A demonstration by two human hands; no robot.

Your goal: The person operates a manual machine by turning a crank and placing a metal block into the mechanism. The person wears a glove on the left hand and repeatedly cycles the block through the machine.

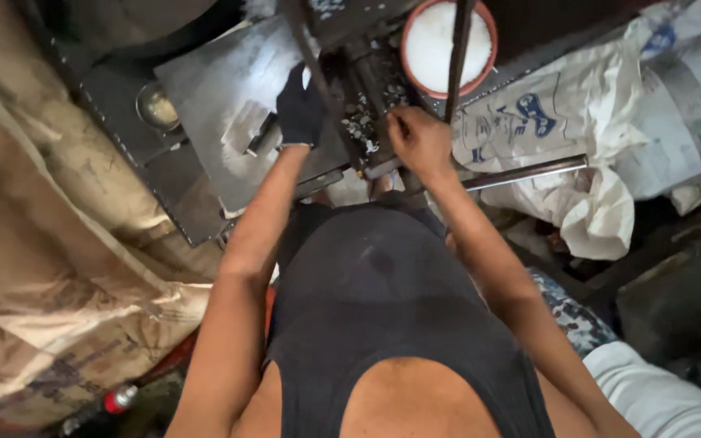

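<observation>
Head cam, looking straight down past my chest at a small dark metal press w/ a flat steel worktop on its left side. My left hand, in a dark glove, sits at the worktop's right edge, right against the press; fingers curled down, but I can't tell whether they're gripping anything, too dark. My right hand is bare, fingers pinched together at the press bed, just right of a scatter of small shiny metal pieces — looks like it's nipping one of them, though the piece itself is too small to make out. Both hands are close, the press column between them.

Far side: a round orange-rimmed tub w/ white contents, crossed by a dark rod. Right of my right hand, a long metal bar runs out over white printed sacks. Far left on the dark bench, a small round cup. Left side of the scene is all brown sacking; a red-tipped bottle lies near left on the floor.
</observation>
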